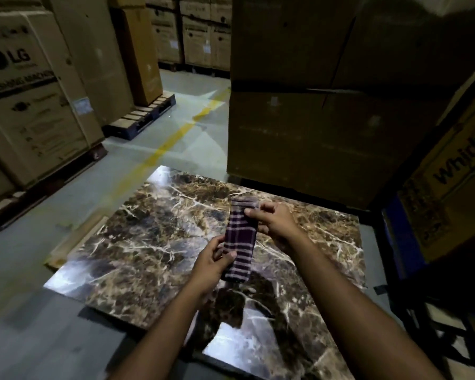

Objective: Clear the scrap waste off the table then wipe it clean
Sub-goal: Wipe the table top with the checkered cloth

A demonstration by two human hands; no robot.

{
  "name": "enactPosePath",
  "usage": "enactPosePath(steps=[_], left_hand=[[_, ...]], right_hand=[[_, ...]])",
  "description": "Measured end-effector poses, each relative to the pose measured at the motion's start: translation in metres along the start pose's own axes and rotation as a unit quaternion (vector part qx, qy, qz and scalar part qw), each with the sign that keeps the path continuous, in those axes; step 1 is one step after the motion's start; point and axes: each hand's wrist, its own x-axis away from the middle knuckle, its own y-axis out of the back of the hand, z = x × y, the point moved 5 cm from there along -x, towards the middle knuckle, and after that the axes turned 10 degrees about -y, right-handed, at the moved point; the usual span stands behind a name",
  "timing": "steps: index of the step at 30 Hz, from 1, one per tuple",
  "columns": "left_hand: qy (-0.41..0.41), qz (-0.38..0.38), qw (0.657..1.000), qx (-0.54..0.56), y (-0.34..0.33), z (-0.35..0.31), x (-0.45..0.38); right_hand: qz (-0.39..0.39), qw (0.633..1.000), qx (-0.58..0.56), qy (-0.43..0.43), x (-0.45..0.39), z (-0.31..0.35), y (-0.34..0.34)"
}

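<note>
Big brown cardboard boxes [33, 86] stand in tall stacks at the upper left and upper right of the frame, some on wooden pallets [141, 116]. The grey floor [25, 270] has a yellow line [173, 138] running up the middle. The room is dim.

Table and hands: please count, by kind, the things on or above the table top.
Checked cloth, folded: 1
Hands holding it, left hand and right hand: 2
Marble-patterned table: 1
Scrap pieces visible on it: 0
Total: 4
</note>
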Motion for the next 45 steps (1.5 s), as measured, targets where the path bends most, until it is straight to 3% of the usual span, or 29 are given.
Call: enactPosePath(steps=[10,14,21,30,33,40,45], left_hand=[[0.017,-0.125,0.990,0.069,0.194,-0.010,0.035],[0.054,-0.232,0.965,0.108,0.291,-0.021,0.050],[0.069,-0.314,0.932,0.167,0.397,-0.032,0.068],[0.039,-0.434,0.885,0.164,0.475,-0.036,0.034],[0.030,-0.439,0.885,0.154,0.501,-0.042,0.019],[0.086,-0.472,0.878,0.000,0.570,-0.036,-0.033],[0.130,-0.460,0.878,-0.003,0.605,-0.007,-0.079]], right_hand=[[0.032,0.997,0.013,-0.066,-0.056,-0.025,-0.181],[0.051,0.994,0.013,-0.091,-0.072,-0.043,-0.264],[0.110,0.984,0.007,-0.143,-0.102,-0.070,-0.376],[0.168,0.970,0.068,-0.165,-0.176,-0.073,-0.452],[0.165,0.969,0.099,-0.154,-0.213,-0.075,-0.477],[0.161,0.963,0.164,-0.141,-0.304,-0.086,-0.526],[0.139,0.955,0.199,-0.170,-0.373,-0.121,-0.552]])
